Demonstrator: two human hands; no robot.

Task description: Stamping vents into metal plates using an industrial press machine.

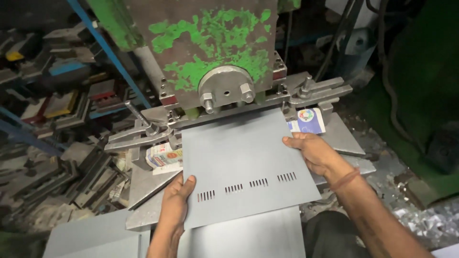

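A flat grey metal sheet (239,157) lies on the bed of a press, its far edge pushed under the ram. A row of slot groups is punched near its front edge. My left hand (177,198) grips the sheet's front left corner, thumb on top. My right hand (313,153) holds the sheet's right edge, fingers curled over it. The press head (210,43) is worn metal with flaking green paint and a round boss with bolts just above the sheet.
Clamp bars (138,136) hold the tooling at left and another set (318,91) at right. Printed packets (165,156) lie beside the sheet. More grey sheets (95,236) are stacked at the front. Shelves of dies (52,86) fill the left.
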